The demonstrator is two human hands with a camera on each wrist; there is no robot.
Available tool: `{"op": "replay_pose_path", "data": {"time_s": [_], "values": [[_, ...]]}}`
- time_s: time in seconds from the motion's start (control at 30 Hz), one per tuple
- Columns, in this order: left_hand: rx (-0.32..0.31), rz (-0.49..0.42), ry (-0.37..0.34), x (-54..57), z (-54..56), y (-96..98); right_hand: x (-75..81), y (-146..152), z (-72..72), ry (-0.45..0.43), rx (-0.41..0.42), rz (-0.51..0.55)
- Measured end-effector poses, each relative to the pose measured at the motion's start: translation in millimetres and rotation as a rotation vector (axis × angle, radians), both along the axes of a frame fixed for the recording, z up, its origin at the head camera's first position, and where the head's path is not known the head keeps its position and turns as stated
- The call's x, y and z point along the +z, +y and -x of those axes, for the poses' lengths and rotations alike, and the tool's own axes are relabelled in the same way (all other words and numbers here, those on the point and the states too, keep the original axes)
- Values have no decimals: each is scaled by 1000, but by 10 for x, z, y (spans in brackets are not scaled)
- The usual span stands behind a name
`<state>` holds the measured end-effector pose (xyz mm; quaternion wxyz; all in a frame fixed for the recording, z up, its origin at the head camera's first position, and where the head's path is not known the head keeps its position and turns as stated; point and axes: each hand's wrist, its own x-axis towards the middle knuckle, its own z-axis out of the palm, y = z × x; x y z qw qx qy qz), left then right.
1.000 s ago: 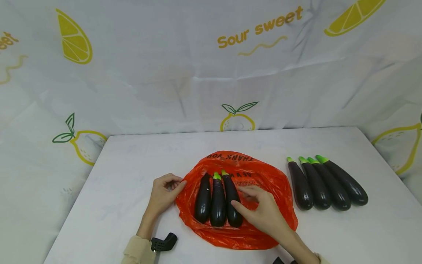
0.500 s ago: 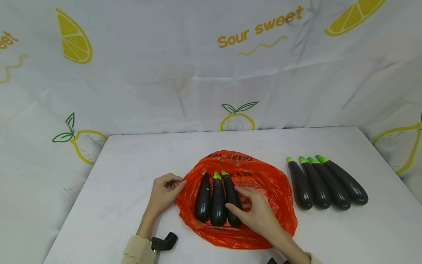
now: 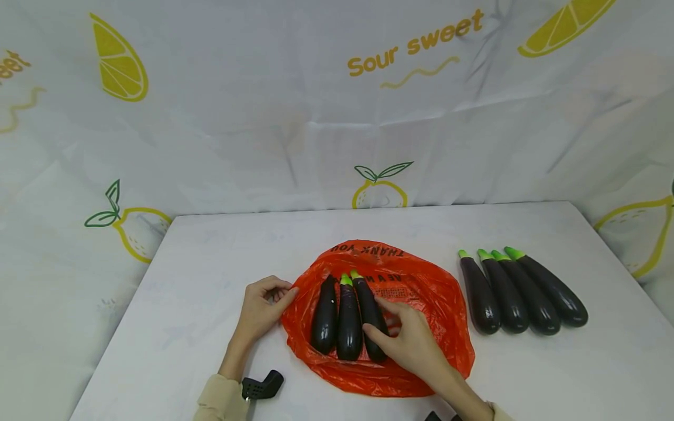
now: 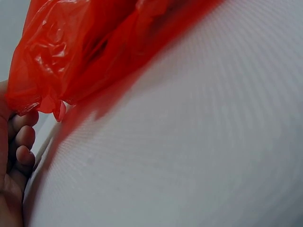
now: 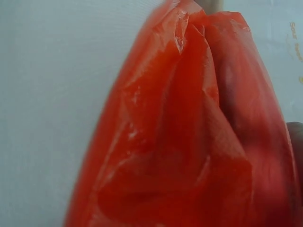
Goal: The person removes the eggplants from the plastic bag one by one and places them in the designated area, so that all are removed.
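Note:
An orange-red plastic bag with dark printed lettering lies spread open on the white table. Inside it, three dark purple eggplants lie side by side: a left one, a middle one with a green stem end, and a right one, also green-tipped. My left hand pinches the bag's left edge; the left wrist view shows its curled fingers under the gathered plastic. My right hand reaches over the bag's front and holds the right eggplant between thumb and fingers. In the right wrist view the bag's wall hides the eggplants.
Several more green-tipped eggplants lie in a row on the table, right of the bag. A white curtain printed with lemons hangs behind the table. Black wrist-camera mounts sit at the wrists.
My right hand has moved left onto the right eggplant and taken hold of it. That eggplant's stem end has shifted slightly left. The left hand has stayed at the bag's edge.

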<state>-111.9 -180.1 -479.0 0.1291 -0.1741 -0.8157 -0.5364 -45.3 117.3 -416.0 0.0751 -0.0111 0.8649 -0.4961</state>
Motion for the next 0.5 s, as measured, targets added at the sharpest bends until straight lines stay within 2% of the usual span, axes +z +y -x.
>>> {"op": "replay_pose_path", "data": {"time_s": [0.5], "values": [[7, 11, -11, 6, -7, 1, 203, 98, -74, -6, -2, -71]]}}
